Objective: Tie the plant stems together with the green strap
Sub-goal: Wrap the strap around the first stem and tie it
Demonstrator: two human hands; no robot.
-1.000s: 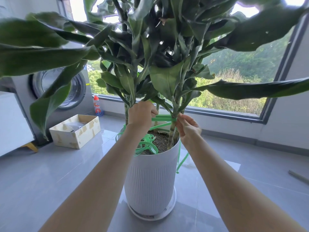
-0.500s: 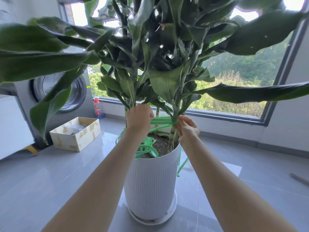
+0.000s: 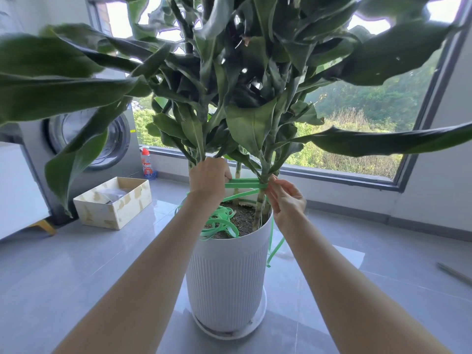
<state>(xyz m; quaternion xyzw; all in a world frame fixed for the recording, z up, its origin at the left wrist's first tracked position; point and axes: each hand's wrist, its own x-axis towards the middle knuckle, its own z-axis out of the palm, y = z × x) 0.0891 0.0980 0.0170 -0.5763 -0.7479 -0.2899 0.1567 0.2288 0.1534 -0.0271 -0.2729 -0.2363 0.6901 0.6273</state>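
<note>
Head view, all positions relative to the pot (image 3: 224, 277).

- The strap (image 3: 245, 185) runs as a few flat bands just above the pot's rim, from its left side to its right side.
- On the right it wraps one of the stems (image 3: 260, 203). A thin stem (image 3: 237, 172) stands behind the bands, over the pot's middle.
- The left hand (image 3: 209, 178) is above the pot's left rim, back of hand to camera, fingers curled. The bands end at its fingers, so it is gripping the strap. I can't tell whether a left stem is inside that grip too.
- The right hand (image 3: 286, 200) is above the pot's right rim, fingertips pinching the strap at the wrap on the right stem.
- A spare coil (image 3: 219, 223) lies on the soil (image 3: 242, 213) inside the pot, front-left.
- A loose end (image 3: 274, 249) hangs outside, down the pot's right wall.

My read: the wrap is on, but no knot is visible.

Risks:
- The strap looks flat and slick. If either hand eases off before a knot bites, the bands could slide down the stem and the bundle would open.
- Pulling too hard sideways could kink the thin stem or crease the right one.
- The spare coil could snag or loop on itself when fed, jerking the wrap loose.
- The pot is tall on a small saucer (image 3: 260, 318), so a strong lateral pull could rock it.
- Leaves hang right over the work area, so the knot may have to be tied partly blind.
</note>
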